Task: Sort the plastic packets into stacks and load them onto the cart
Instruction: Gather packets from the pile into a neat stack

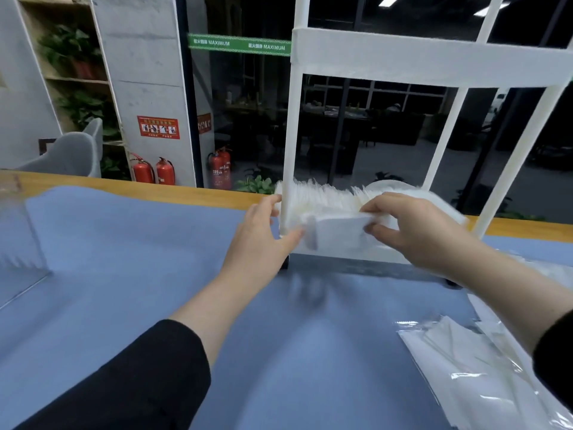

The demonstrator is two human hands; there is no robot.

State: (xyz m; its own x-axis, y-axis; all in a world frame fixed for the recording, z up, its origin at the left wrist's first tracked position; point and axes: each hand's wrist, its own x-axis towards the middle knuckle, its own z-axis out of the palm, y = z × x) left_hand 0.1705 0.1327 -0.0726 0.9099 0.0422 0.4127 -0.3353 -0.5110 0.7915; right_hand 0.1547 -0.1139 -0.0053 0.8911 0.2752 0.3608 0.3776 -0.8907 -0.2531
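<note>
The right hand (415, 226) pinches the right end of a small stack of white plastic packets (336, 232), thumb below and fingers curled over the top edge. The left hand (262, 234) steadies the stack's left end, fingers fairly straight with the tips pressed against it; motion blur hides whether the thumb closes round it. The stack sits right of the frame's centre, at the front lip of the white cart (434, 62), whose lower tray already holds a row of packets (328, 197) standing on edge. This looks like the loading step: the stack is being set in front of that row. The next move probably calls for pushing it snug against the row without toppling it, then reaching for the loose packets (477, 373) lying on the blue table cover (139, 259) at lower right.
</note>
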